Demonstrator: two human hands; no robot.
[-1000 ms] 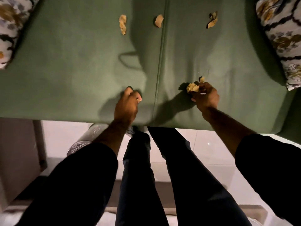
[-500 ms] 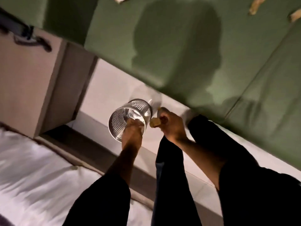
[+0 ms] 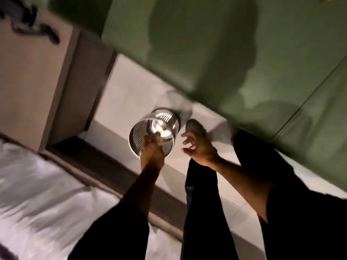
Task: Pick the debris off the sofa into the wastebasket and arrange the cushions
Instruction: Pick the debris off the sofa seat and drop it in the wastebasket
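A shiny perforated metal wastebasket [image 3: 170,119] stands on the pale floor beside the green sofa [image 3: 225,44]. My left hand [image 3: 152,149] grips its near rim. A small tan scrap of debris [image 3: 164,126] lies inside on the bottom. My right hand [image 3: 197,145] hovers just right of the basket with fingers spread and nothing in it. The view is blurred. The cushions are out of frame.
A beige cabinet [image 3: 37,81] stands left of the basket, with a dark cable [image 3: 33,29] on top. White bedding [image 3: 47,194] fills the lower left. My dark-trousered legs [image 3: 202,203] stand between bed and sofa, one foot [image 3: 195,126] near the basket.
My right hand held a tan scrap beside the basket; now its fingers are spread and a scrap lies in the basket. Earlier both hands were on the sofa seat.
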